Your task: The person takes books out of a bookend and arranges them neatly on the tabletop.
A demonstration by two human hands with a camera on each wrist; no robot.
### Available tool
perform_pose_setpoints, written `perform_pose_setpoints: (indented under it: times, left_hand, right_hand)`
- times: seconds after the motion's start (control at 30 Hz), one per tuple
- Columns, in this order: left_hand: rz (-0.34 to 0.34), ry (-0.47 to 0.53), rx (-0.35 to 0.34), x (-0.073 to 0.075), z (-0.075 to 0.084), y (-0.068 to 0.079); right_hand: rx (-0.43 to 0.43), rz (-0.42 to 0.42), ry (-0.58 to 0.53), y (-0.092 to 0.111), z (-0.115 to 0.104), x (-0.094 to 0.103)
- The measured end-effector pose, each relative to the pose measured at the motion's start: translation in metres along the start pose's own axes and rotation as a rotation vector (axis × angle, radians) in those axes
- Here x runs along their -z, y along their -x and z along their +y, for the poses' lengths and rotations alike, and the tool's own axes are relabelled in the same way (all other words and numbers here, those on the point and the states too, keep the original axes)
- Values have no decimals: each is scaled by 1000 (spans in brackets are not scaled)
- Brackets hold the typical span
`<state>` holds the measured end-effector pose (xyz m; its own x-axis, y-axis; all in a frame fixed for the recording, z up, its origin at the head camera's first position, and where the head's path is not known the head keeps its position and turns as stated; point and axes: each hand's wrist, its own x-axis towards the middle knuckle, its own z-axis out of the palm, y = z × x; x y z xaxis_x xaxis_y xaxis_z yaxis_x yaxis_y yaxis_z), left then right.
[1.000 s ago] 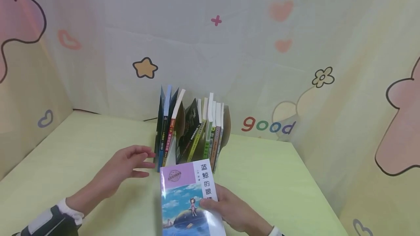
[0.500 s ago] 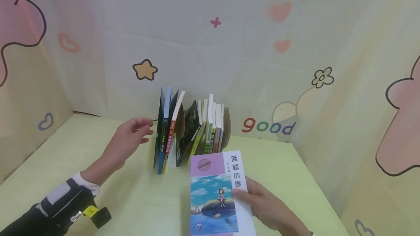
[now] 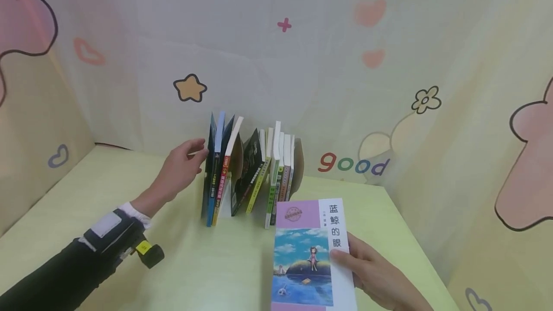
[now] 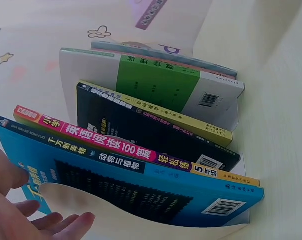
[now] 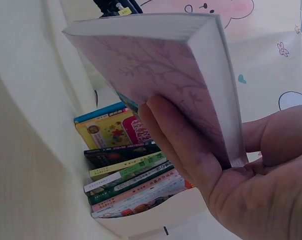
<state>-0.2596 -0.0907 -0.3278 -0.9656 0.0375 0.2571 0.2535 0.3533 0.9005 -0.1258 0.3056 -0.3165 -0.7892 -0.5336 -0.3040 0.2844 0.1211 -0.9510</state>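
Observation:
My right hand (image 3: 380,272) grips a paperback book (image 3: 302,253) by its right edge, thumb on the front cover, fingers behind. Its cover is pink and white with a blue sea picture; the pink back shows in the right wrist view. My left hand (image 3: 179,169) is at the left end of a row of books in a white bookend rack (image 4: 86,200). Its fingers are loosely bent near the blue book (image 4: 201,192) and the rack's end panel; whether they touch is unclear. A pink-spined book (image 4: 111,142) leans beside the blue one.
Further right in the rack stand a black book (image 4: 141,130), a yellow-spined book (image 4: 191,122), a green book (image 4: 161,80) and several others. A gap separates the two groups. The pale yellow table (image 3: 207,272) is backed by a patterned curtain (image 3: 242,76).
My right hand has carried the paperback to the right, away from the rack's front. My left hand has risen and moved right to the left end of the book row.

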Motion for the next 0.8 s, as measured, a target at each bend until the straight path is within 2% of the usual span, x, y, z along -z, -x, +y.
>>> perform_pose_setpoints:
  times: [0.2, 0.47, 0.8]
  left_hand:
    - [-23, 10, 15, 0, -2, -6]
    - [-19, 40, 33, -1, -10, -8]
    - [-29, 46, 44, -3, -17, -10]
  right_hand:
    - [-26, 42, -22, -3, 7, 3]
    - [-64, 100, -48, -13, 24, 5]
    - [-113, 119, -39, -20, 40, 8]
